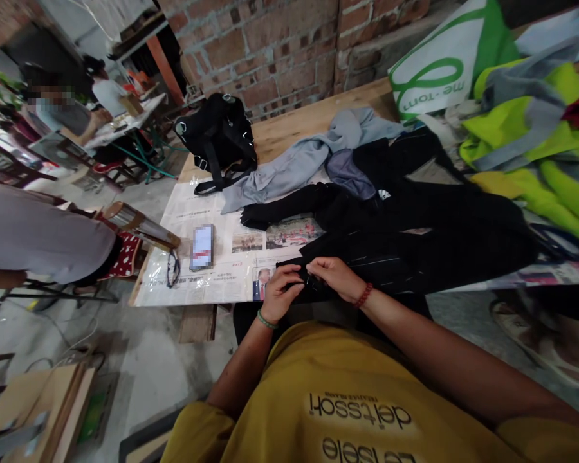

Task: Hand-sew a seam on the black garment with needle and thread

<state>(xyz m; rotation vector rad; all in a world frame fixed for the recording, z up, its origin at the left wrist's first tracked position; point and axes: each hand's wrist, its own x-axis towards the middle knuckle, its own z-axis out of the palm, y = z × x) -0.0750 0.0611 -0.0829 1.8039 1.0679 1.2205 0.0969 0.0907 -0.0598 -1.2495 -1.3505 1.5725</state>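
Note:
A black garment (444, 225) with a small white mark lies spread across the table, one end reaching the front edge by my body. My left hand (280, 294), with a green bracelet at its wrist, is closed on the dark cloth at that end, thumb and fingers pinched together. Just to the right, my right hand (336, 276), wearing a red beaded bracelet, is closed in a pinch close above the same cloth. Whatever is between its fingertips is too small to make out. Small pale specks show on the cloth between the hands.
Newspaper (222, 283) under clear plastic covers the table. On it lie a phone (202, 247), glasses (173, 268) and a metal cylinder (142, 225). Behind are a black bag (217, 138), a grey garment (289, 167), a green-white bag (444, 64) and yellow-green clothing (535, 141). People sit at left.

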